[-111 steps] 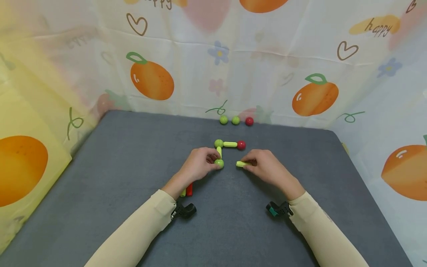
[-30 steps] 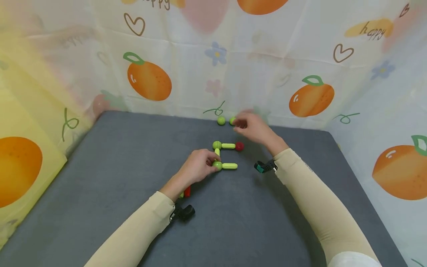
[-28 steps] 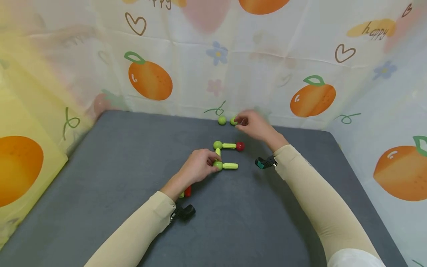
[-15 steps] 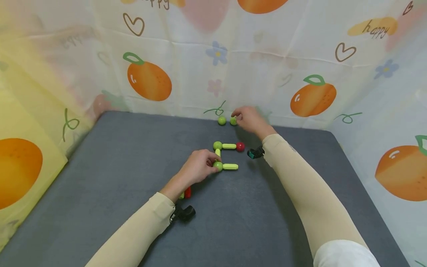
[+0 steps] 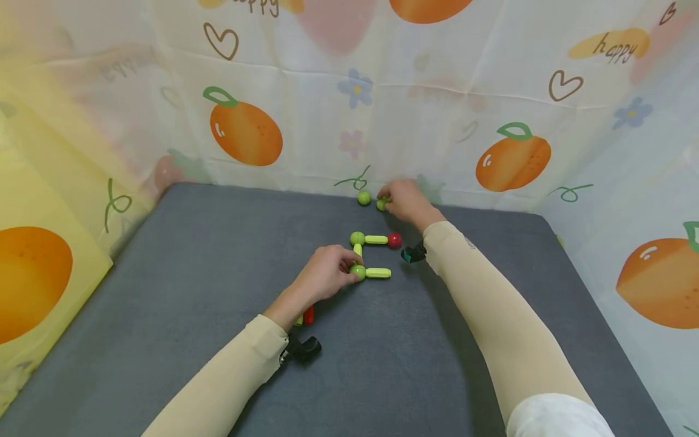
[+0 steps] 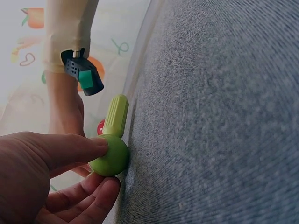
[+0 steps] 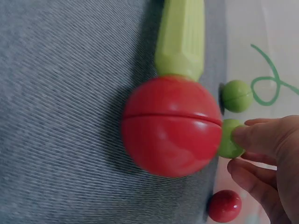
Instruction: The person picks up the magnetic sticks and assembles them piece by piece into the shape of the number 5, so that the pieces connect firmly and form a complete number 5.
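Observation:
My left hand [image 5: 324, 274] pinches a light green ball [image 6: 111, 156] between thumb and fingers, low on the grey table. From that ball a yellow-green ribbed rod [image 5: 378, 273] points right, its other end free. Another short rod [image 5: 357, 249] runs back to a second green ball [image 5: 357, 238]. There a further rod [image 5: 375, 240] leads right to a glossy red ball [image 5: 394, 240], large in the right wrist view. At the table's back edge my right hand [image 5: 406, 199] pinches a loose green ball [image 7: 229, 140] with thumb and fingertips.
Left of the right hand sits one more green ball [image 5: 364, 198]. A loose red ball [image 7: 224, 206], hidden in the head view, lies on the hand's other side. By my left wrist a red rod [image 5: 308, 315] and a yellow-green rod [image 5: 298, 321] are partly covered. Fruit-printed cloth [image 5: 317, 133] hangs behind the table.
My right hand has left the lower rod, now joined to the left hand's ball, and moved to the back edge. It now grips a green ball there. The left hand stays put.

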A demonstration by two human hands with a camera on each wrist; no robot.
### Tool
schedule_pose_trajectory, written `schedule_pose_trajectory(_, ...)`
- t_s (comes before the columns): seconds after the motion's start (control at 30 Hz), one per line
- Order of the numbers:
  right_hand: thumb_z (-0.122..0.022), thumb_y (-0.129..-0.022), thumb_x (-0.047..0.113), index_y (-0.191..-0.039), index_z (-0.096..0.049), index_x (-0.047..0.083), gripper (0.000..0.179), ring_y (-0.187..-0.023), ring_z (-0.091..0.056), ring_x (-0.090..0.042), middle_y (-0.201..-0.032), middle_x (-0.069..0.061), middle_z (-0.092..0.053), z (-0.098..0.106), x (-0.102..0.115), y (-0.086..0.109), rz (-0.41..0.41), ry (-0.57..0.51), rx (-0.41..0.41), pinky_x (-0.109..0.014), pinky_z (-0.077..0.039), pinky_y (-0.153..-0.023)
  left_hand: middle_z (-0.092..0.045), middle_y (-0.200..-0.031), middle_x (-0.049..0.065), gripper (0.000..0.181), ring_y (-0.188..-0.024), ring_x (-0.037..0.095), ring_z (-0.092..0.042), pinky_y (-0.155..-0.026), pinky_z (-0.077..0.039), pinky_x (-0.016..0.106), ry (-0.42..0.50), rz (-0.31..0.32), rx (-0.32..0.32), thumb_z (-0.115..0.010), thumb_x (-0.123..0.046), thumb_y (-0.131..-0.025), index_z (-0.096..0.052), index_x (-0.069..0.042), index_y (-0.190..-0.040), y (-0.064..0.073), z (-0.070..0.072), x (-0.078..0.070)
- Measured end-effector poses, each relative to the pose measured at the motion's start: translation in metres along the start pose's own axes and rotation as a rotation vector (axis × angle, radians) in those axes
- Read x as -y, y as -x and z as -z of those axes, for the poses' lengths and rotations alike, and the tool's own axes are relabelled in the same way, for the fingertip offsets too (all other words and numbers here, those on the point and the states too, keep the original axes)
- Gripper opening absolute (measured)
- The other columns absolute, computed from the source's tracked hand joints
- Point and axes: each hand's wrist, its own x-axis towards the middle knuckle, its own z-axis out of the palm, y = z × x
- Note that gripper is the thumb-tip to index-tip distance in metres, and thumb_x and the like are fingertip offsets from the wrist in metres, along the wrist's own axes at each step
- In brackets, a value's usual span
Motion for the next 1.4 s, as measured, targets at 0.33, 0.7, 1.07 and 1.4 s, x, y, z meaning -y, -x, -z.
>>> schedule_pose_trajectory(0.33,-0.074,-0.106,0.014,-0.135,-0.075,0.003,0.031,-0.118,-0.069,-0.033,-0.128,-0.016,-0.074,-0.008,0.006,0.005,0.021,-0.039,-0.028,-0.048,-0.056,-0.100,-0.070,-0.099,-0.001,0.019,-0.089,0.014,-0.067,-0.082,-0.058,0.036,-0.001,0.006,-0.006,-0.087,-0.013,-0.095,-0.085,-0.016,-0.113,0.001,0.000,-0.002)
schedule_pose_trajectory(0.7,-0.075,-0.106,0.020,-0.136,-0.075,0.005,0.033,-0.111,-0.069,-0.028,-0.127,-0.012,-0.073,0.004,-0.001,0.030,0.039,-0.214,-0.135,-0.046,-0.058,-0.094,-0.070,-0.099,0.000,0.020,-0.089,0.014,-0.066,-0.082,-0.058,0.035,0.008,-0.002,-0.005,-0.086,-0.011,-0.095,-0.084,-0.015,-0.114,0.002,0.000,-0.003)
schedule_pose_trajectory(1.07,-0.080,-0.102,0.018,-0.128,-0.078,0.012,0.027,-0.104,-0.071,-0.026,-0.122,-0.008,-0.073,0.008,-0.007,0.084,0.070,-0.395,-0.241,-0.046,-0.059,-0.092,-0.070,-0.099,0.000,0.020,-0.090,0.014,-0.066,-0.082,-0.058,0.035,0.013,0.005,0.006,-0.086,-0.011,-0.095,-0.084,-0.015,-0.114,0.001,0.000,-0.002)
schedule_pose_trajectory(1.4,-0.084,-0.099,0.024,-0.121,-0.079,0.013,0.025,-0.094,-0.071,-0.022,-0.107,-0.004,-0.075,0.004,0.002,0.131,0.017,-0.436,-0.264,-0.045,-0.059,-0.085,-0.071,-0.100,-0.001,0.020,-0.090,0.014,-0.067,-0.082,-0.058,0.036,0.032,0.001,0.006,-0.086,-0.011,-0.096,-0.084,-0.013,-0.116,0.001,0.002,-0.003)
